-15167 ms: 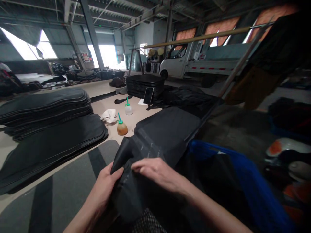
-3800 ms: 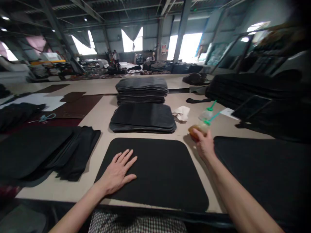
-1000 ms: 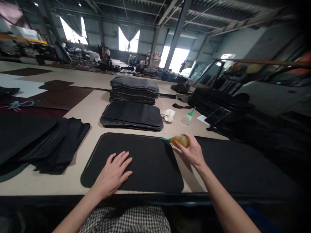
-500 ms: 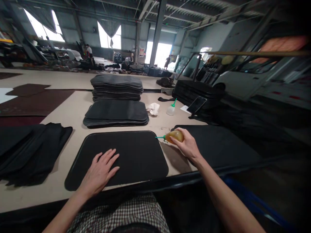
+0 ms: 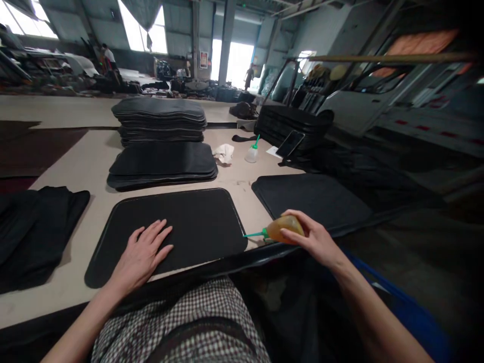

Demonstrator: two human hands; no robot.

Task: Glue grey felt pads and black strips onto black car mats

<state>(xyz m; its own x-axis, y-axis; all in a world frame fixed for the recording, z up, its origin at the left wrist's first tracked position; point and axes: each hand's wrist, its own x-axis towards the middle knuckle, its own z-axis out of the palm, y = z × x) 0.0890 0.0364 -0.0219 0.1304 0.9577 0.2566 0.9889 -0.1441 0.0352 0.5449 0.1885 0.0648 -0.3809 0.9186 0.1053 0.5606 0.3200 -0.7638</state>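
In front of me a black rounded rectangular panel [image 5: 200, 222] lies flat on the table. My left hand [image 5: 141, 252] rests on its left part, palm down with the fingers spread. A squeeze bottle of amber liquid [image 5: 283, 229], likely glue, is held tilted sideways in my right hand [image 5: 313, 234]. Its thin green nozzle touches the panel's right edge, low near the front corner. A shiny wet-looking line runs along the panel's right and top edges.
Behind the panel stand two stacks of black panels [image 5: 162, 164]. Crumpled white tissue [image 5: 224, 153], a second green-tipped bottle [image 5: 251, 154] and a phone [image 5: 290, 144] lie further right. More black sheets [image 5: 310, 199] lie at right, and folded black pieces [image 5: 38, 232] at left.
My right hand has brought the bottle's nozzle down along the panel's right edge, from the upper corner toward the front corner. My left hand stays on the panel. The view has shifted.
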